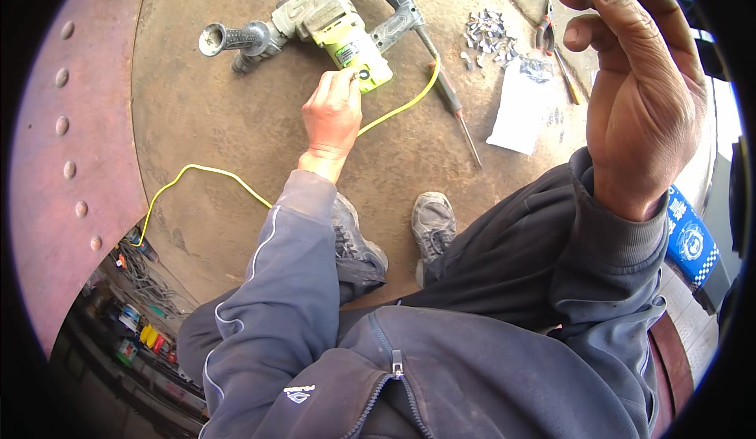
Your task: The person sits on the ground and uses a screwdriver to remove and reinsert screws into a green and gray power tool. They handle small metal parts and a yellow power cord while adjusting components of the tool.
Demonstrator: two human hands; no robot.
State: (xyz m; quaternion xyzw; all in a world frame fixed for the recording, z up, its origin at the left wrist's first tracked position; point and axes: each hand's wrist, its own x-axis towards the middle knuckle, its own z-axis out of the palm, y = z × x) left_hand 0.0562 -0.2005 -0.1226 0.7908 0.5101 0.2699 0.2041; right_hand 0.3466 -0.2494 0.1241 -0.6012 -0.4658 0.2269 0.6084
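Note:
A rotary hammer drill (315, 15) with a grey body and a yellow-green motor housing lies on its side on the brown floor (236, 116). My left hand (331, 120) is closed in a pinch at the near end of that housing, beside a round dark cap (364, 74). Whatever its fingertips hold is hidden. At the upper right my right hand (650, 100) is raised close to the camera, its fingers bent but apart, with nothing visible in them. The drill's yellow cord (402, 109) loops past my left hand.
Right of the drill lie a long screwdriver (450, 96), several small dark metal pieces (490, 33), a white plastic bag (516, 112), pliers (545, 31) and a yellow-handled screwdriver (570, 81). A riveted reddish metal plate (102, 116) borders the left. A blue box (689, 238) stands at the right.

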